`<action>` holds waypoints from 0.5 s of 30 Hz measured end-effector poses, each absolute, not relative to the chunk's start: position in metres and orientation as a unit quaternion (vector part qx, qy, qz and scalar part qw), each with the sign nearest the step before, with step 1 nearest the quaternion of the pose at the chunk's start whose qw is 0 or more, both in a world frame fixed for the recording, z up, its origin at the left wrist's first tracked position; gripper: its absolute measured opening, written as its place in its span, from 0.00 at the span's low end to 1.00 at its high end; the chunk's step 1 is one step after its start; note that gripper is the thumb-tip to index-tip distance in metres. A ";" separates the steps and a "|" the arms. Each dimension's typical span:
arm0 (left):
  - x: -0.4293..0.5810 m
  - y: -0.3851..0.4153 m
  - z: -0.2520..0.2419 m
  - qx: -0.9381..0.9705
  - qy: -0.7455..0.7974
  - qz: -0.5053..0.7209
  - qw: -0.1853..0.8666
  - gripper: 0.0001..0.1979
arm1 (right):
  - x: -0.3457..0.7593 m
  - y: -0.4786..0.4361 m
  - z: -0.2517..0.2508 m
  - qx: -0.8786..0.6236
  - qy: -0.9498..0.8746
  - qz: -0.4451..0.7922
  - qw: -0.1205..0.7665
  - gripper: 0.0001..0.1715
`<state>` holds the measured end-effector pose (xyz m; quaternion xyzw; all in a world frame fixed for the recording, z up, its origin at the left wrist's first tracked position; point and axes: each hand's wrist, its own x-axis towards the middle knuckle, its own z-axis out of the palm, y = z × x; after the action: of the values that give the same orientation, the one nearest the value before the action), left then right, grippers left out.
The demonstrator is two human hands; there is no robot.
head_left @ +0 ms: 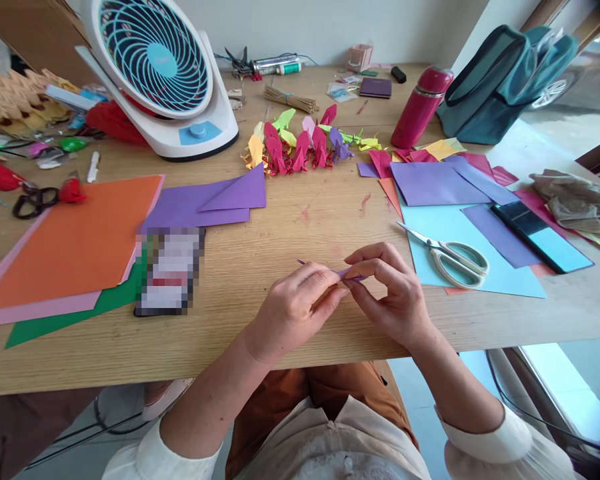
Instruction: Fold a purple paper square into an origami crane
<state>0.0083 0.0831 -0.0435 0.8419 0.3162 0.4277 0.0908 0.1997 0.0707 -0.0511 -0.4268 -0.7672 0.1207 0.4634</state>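
A wooden table (305,233) bears fan (161,60), bottle (420,110), purple paper (180,208).

We've got thin matt paper in the grip, a folded purple piece (344,273). Tabletop (220,347) under it: wood-look, visible grain, smooth, low sheen. Right of the grip: scissors (437,245) with shiny metal blades and smooth plastic-looking handles, on a smooth matt light-blue sheet (510,283); farther right, a glossy black slab (523,223), mirror-like, and a crumpled brownish wad (583,200), cloth or paper, we can't tell. Beyond the grip: matt folded-paper figures (301,150), rough dry stick bundle (293,99). Far right: glossy red bottle (419,110), teal cloth bag (485,87). Far left: smooth plastic fan (163,60). Left: flat matt orange paper (80,240).
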 end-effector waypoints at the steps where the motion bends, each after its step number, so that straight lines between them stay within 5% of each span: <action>1: 0.008 0.084 -0.044 0.840 0.316 0.430 0.096 0.04 | 0.200 0.071 -0.051 -0.428 -0.766 0.121 0.463 0.08; 15: 0.007 0.086 -0.047 0.823 0.325 0.452 0.113 0.06 | 0.196 0.071 -0.047 -0.441 -0.748 0.138 0.478 0.06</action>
<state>0.0074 0.0857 -0.0467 0.8233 0.3246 0.4517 0.1134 0.1963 0.0706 -0.0472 -0.4406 -0.7476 0.1377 0.4775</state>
